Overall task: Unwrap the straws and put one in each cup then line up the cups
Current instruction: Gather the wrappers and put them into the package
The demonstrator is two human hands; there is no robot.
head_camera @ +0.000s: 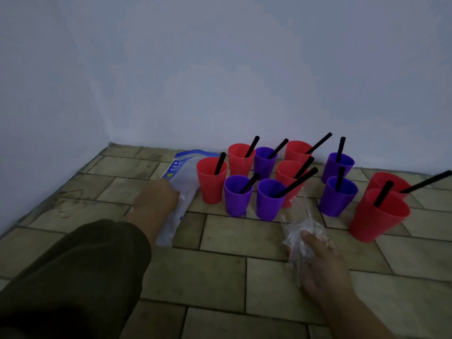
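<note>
At the far left my left hand (156,196) lies on the printed bag (182,182), which stretches from the wall (220,69) towards me. The back of the hand hides the fingers, so I cannot tell whether they clamp the bag or only press it. Just right of the bag stand the cups (238,195), red and purple, bunched in a loose cluster near the wall and not in a line. Each one I can see holds a black straw (299,182), so I judge that only the lining up is left.

Nearer me, my right hand (318,260) is closed round a crumpled clear wrapper (303,231), thumb on top. Both hands are busy with plastic, which is the danger. If I drag the bag away, it may catch the nearest red cup (211,179) and tip it. The long leaning straws could topple a light cup that snags on the tiled floor (220,265).
</note>
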